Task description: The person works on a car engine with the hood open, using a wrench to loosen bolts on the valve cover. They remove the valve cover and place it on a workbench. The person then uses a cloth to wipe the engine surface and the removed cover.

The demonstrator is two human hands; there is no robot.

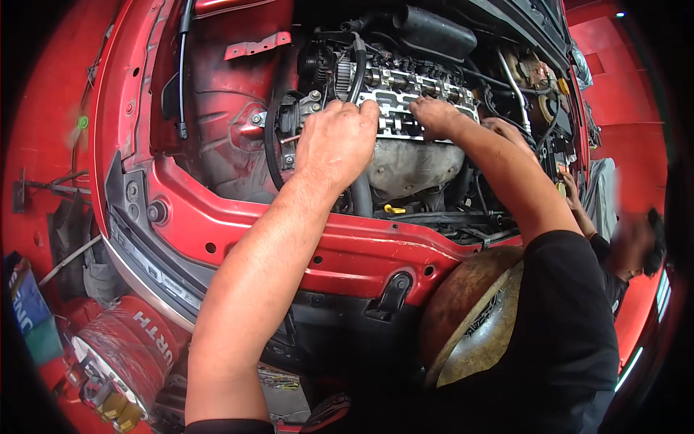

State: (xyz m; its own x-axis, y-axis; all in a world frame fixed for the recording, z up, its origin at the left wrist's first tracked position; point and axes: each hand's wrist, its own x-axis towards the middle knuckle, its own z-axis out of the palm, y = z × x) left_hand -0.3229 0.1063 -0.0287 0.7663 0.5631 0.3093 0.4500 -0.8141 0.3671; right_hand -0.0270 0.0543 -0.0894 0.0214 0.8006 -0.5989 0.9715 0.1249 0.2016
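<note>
My left hand point(338, 141) is curled, knuckles up, over the left front of an open car engine, next to a black hose point(358, 69). Its fingertips are hidden from me, so what they grip does not show. Farther right, my right hand point(435, 118) has its fingers drawn together at the silver cylinder head point(390, 108). Anything pinched there is too small or covered. Behind the two hands, the exposed camshaft point(423, 84) runs across the head. Below them sits a grey metal heat shield point(416, 166).
A co-worker's hand point(510, 134) reaches in beside my right forearm; another hand point(571, 194) rests at the bay's right edge. The red front panel point(347, 239) crosses under my arms. A yellow dipstick handle point(394, 209) sticks up. A rusty round metal bowl point(470, 318) stands near my right side.
</note>
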